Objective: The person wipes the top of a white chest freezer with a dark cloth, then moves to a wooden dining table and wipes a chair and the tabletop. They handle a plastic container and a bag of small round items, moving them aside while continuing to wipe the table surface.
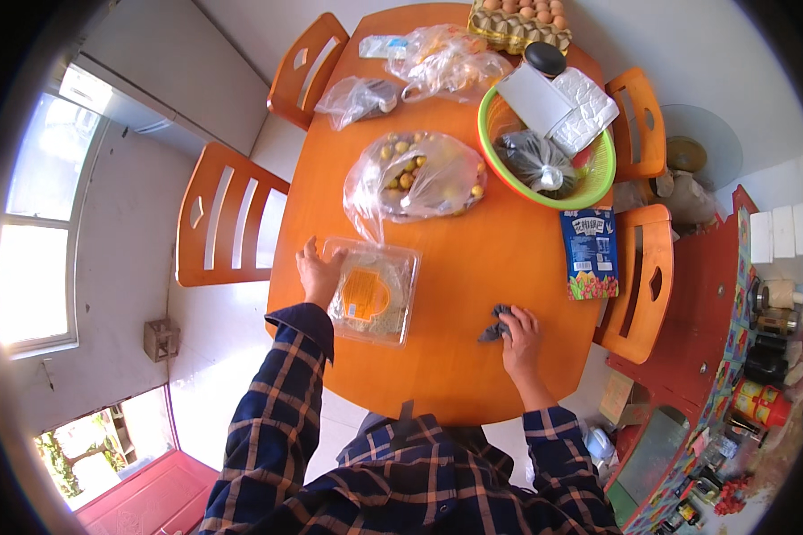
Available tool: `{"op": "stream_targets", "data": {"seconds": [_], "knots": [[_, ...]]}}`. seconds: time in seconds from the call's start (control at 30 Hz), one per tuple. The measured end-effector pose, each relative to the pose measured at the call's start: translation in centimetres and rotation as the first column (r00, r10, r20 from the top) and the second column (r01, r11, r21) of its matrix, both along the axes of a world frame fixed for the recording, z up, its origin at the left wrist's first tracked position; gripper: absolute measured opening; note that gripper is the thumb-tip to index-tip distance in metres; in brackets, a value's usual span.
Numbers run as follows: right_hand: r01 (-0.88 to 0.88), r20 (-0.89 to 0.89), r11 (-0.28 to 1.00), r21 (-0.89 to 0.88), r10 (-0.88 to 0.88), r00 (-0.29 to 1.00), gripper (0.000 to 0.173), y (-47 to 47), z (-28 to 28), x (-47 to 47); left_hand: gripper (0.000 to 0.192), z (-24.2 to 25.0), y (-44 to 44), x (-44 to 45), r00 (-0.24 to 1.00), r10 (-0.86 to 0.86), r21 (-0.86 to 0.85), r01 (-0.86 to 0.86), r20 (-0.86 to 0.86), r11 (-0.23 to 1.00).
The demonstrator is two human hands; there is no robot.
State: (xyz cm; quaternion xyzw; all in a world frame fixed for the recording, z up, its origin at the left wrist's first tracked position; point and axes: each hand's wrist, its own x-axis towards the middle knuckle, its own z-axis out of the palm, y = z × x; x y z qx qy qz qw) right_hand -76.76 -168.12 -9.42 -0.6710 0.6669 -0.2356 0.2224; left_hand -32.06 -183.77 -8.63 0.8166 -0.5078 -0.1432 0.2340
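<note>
A clear plastic clamshell box with an orange printed label lies flat on the table in front of me. My left hand is at its upper left edge, fingers spread and thumb over the rim; whether it presses on the box I cannot tell. Something pale and round shows through the lid. To the right, my right hand grips a crumpled dark grey cloth against the wooden tabletop. Just beyond the box sits a clear plastic bag of small round yellowish-brown fruit.
At the far right stands a green-rimmed basket of packages, with a blue snack pouch nearer me. Egg trays and plastic bags occupy the table's back. Wooden chairs flank both sides; a red cabinet stands right.
</note>
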Motion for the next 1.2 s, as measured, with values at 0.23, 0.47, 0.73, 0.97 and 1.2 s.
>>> {"op": "stream_targets", "data": {"seconds": [0.23, 0.47, 0.73, 0.97, 1.2], "knots": [[0.103, -0.139, 0.992, -0.069, -0.112, 0.984, 0.051, -2.2, -1.5, 1.1, 0.092, 10.5, -6.2, -18.4, 0.9, -0.4, -0.329, 0.436, 0.175, 0.838], [0.068, -0.106, 0.997, -0.041, -0.072, 0.992, 0.047, -2.4, -1.1, -0.7, 0.021, 12.4, -14.0, -13.4, 0.626, -0.08, -0.196, -0.119, -0.776, 0.973], [0.017, -0.155, 1.0, -0.006, -0.017, 0.988, 0.048, -3.1, 0.0, 0.0, 0.058, 3.7, -11.8, -3.2, 0.886, 0.13, 0.178, -0.055, -0.445, 0.982], [0.006, -0.187, 0.999, -0.047, -0.015, 0.982, 0.048, -2.9, -0.4, 0.6, 0.048, 3.1, -13.1, -4.0, 0.759, 0.19, 0.471, 0.169, -0.622, 0.866], [0.046, -0.201, 0.999, -0.025, -0.05, 0.978, 0.042, -2.7, -0.4, -0.2, 0.036, 11.8, -15.5, -9.3, 0.606, -0.113, -0.044, 0.129, -0.787, 0.991]]}}
